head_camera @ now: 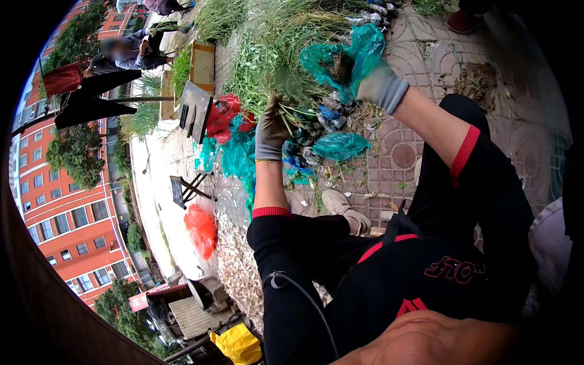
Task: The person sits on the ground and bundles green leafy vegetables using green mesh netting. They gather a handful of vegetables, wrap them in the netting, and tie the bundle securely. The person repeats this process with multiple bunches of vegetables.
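My left hand (272, 130), in a worn grey knit glove with a brown coated palm, is closed around a few pale green plant stems (289, 117). My right hand (382, 86), in a similar grey glove, grips the edge of a thin teal plastic bag (315, 61). Brown soil or roots (338, 68) show in the bag's mouth. Right behind both hands lies a large heap of leafy green plants (255, 68). Between my hands and my feet sits another teal bag (342, 146), beside small blue and grey plastic-wrapped bundles (328, 114). My right fingers are partly hidden by the bag.
Crumpled red bags (223, 118) and teal plastic (239, 155) lie left of my left hand. Farther left are a small folding stool (189, 189) and an orange-red bag (200, 230). Loose soil (477, 86) lies on the paving at right. Another person (132, 50) crouches at upper left.
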Demonstrator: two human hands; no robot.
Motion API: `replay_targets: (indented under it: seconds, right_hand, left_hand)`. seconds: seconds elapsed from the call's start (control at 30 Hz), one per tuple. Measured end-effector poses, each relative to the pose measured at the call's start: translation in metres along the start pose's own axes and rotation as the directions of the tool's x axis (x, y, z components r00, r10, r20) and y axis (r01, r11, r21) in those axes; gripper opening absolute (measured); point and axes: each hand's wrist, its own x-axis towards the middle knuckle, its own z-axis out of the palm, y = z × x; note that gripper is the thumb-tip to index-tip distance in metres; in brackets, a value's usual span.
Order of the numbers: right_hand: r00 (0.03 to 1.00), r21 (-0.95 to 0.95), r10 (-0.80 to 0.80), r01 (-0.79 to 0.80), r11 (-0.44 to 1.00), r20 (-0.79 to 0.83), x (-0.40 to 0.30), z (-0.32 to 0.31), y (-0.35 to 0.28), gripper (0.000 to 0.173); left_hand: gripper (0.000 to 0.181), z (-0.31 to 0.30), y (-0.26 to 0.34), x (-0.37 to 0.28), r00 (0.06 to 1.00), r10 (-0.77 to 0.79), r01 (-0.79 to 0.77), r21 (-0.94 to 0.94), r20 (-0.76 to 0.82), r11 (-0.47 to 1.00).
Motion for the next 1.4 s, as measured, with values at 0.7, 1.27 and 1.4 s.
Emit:
replay_targets:
  seconds: [0.7, 1.27, 1.4]
  right_hand:
    - [0.878, -0.127, 0.474, -0.463, 0.877, 0.074, -0.008, -0.038, 0.086, 0.047]
    - [0.843, -0.176, 0.537, -0.529, 0.830, 0.000, 0.010, -0.052, 0.116, 0.033]
    - [0.824, -0.115, 0.566, -0.562, 0.819, 0.012, 0.007, -0.031, 0.106, 0.035]
  left_hand:
    - [0.031, 0.018, 0.004, -0.066, 0.997, 0.045, -0.071, 0.595, 0.057, 0.800]
    - [0.026, 0.002, -0.006, -0.051, 0.961, 0.274, -0.151, 0.741, -0.046, 0.655]
    - [0.026, 0.002, -0.007, -0.053, 0.967, 0.256, -0.185, 0.698, 0.002, 0.691]
